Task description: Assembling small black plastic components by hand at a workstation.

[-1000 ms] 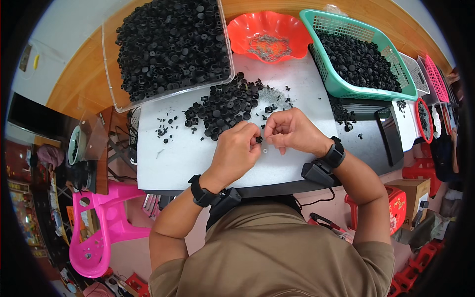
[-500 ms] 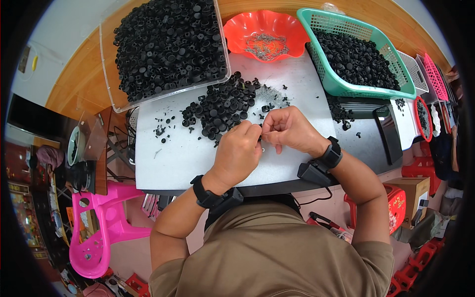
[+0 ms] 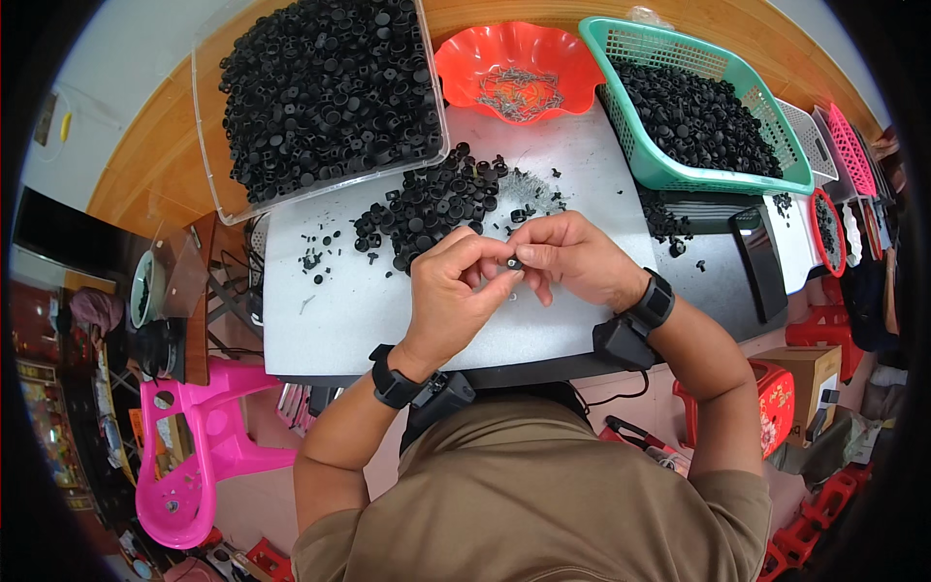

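Between my two hands, just above the white table top (image 3: 339, 335), is a small round black plastic part (image 3: 514, 263) with a pale spot in its middle. My left hand (image 3: 454, 291) pinches it between thumb and forefinger. The fingertips of my right hand (image 3: 572, 257) are closed against its other side; whether they grip anything else is hidden. A heap of black plastic caps (image 3: 427, 213) lies just beyond my left hand. Next to that heap is a small pile of thin metal pins (image 3: 531, 189), with a few tiny black pieces by it.
A clear bin (image 3: 218, 184) heaped with black caps stands far left. Behind the heap sits a red scalloped bowl (image 3: 456, 73) of metal pins. A green basket (image 3: 669, 175) of small black parts stands far right, near a black tray (image 3: 759, 262). A pink stool (image 3: 204, 456) is at left.
My left hand has turned and opened out its grip, so the small black part now shows between the fingertips. The right hand has shifted only slightly.
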The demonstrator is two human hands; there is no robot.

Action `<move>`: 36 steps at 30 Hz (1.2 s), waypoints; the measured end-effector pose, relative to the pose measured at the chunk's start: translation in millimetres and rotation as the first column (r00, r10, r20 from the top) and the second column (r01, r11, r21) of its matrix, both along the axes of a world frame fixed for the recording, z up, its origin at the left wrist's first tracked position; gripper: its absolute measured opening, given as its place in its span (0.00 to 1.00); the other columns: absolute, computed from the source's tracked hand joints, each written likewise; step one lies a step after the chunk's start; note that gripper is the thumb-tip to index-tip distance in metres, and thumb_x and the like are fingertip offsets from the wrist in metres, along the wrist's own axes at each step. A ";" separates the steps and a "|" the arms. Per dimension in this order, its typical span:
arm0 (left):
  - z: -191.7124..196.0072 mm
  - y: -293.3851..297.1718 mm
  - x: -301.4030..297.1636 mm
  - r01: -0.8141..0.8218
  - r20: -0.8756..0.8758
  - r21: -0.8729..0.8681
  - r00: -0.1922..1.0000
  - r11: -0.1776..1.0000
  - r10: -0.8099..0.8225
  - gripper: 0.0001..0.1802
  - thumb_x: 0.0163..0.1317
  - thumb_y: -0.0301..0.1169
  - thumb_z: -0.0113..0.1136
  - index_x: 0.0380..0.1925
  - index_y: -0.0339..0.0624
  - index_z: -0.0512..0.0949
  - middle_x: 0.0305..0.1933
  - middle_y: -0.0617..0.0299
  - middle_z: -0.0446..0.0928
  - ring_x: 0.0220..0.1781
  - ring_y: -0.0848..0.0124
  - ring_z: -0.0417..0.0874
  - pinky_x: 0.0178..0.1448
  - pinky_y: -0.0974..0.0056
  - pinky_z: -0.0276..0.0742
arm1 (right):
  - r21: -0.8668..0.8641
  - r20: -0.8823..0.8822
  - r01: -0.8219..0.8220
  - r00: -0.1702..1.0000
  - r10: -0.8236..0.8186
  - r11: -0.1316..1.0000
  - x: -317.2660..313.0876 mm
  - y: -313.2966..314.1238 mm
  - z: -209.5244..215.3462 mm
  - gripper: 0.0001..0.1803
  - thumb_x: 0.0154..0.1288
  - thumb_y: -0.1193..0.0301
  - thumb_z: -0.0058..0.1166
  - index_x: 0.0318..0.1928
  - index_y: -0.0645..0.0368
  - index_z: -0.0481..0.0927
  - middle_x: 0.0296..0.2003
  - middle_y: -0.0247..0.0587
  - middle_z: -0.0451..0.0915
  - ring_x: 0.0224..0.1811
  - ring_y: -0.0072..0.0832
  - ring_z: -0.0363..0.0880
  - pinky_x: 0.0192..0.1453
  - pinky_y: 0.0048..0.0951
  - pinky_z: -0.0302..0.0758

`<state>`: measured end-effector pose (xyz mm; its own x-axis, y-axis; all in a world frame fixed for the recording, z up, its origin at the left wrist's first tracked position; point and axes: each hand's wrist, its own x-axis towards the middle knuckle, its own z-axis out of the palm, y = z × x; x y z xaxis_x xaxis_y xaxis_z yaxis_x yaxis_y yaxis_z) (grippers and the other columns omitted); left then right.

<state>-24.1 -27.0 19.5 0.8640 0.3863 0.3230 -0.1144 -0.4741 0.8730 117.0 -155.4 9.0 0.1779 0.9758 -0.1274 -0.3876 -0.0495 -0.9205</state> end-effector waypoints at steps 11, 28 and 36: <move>-3.8 56.1 -54.3 -0.291 0.049 -0.228 0.950 0.929 0.310 0.10 0.52 0.16 0.61 0.37 0.33 0.78 0.29 0.67 0.73 0.28 0.84 0.71 0.31 0.79 0.68 | 0.133 -0.164 0.224 0.966 -0.201 0.966 14.4 -5.0 -1.0 0.06 0.61 0.74 0.56 0.37 0.62 0.76 0.27 0.34 0.76 0.27 0.20 0.77 0.26 0.23 0.76; -2.2 52.1 -38.7 -0.220 -0.121 0.368 0.952 0.904 0.281 0.14 0.43 0.17 0.63 0.34 0.37 0.79 0.26 0.65 0.68 0.24 0.78 0.66 0.28 0.73 0.64 | 0.155 -0.116 0.277 0.958 -0.261 0.948 13.2 -1.9 -1.4 0.05 0.58 0.78 0.58 0.34 0.61 0.75 0.25 0.34 0.75 0.24 0.20 0.75 0.25 0.23 0.76; -6.4 57.0 -35.1 -0.232 -0.056 0.337 0.962 0.912 0.266 0.11 0.44 0.15 0.61 0.30 0.36 0.78 0.29 0.63 0.70 0.25 0.77 0.68 0.28 0.74 0.64 | 0.151 -0.087 0.257 0.965 -0.246 0.954 10.4 -1.8 0.4 0.05 0.57 0.78 0.58 0.34 0.62 0.75 0.25 0.34 0.75 0.25 0.21 0.75 0.27 0.24 0.75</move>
<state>-59.1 30.0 13.1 0.7871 0.4813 0.3858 0.1224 -0.7349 0.6670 127.4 -157.2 9.4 0.4170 0.9089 0.0068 -0.4288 0.2033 -0.8802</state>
